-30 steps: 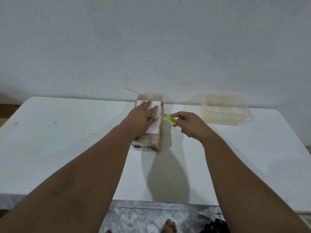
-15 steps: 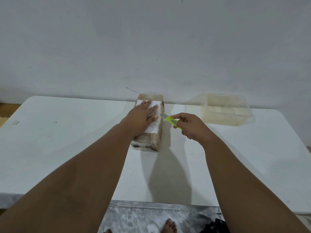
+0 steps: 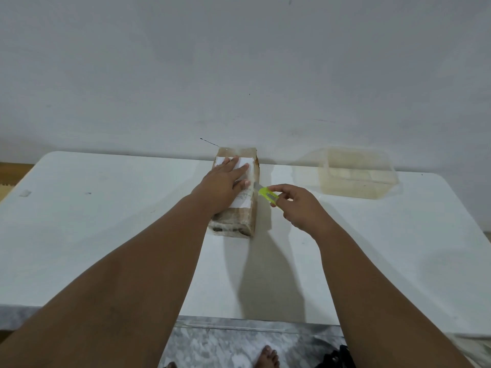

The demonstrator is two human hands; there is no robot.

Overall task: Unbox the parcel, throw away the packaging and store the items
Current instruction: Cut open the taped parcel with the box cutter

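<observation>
**Inspector:** Position of the parcel [image 3: 239, 205]?

**Assistant:** It is a brown cardboard box wrapped in clear tape, lying lengthwise on the white table [image 3: 106, 235]. Its far end reaches the table's back edge by the wall. A white label [image 3: 243, 197] sits on its top face.

**Inspector:** Left hand [image 3: 221, 188]?

**Assistant:** Flat on top of the parcel, palm down, fingers stretched out and lightly spread over the label. It presses on the box and grips nothing.

**Inspector:** Right hand [image 3: 297, 207]?

**Assistant:** Just right of the parcel, fingers curled and pinched on a yellow-green cutter [image 3: 268, 195]. The cutter's tip points at the parcel's upper right edge, close by the left thumb. Whether the blade touches the cardboard, I cannot tell.

**Inspector:** Anything else on the table?

**Assistant:** A clear plastic container [image 3: 356, 173], well to the right of the parcel, against the back edge. A small scrap of tape [image 3: 24, 193] lies far left of the parcel.

**Inspector:** Below the table?

**Assistant:** A marbled grey floor [image 3: 225, 343] nearer than the parcel, with a bare foot [image 3: 267, 357] on it.
</observation>
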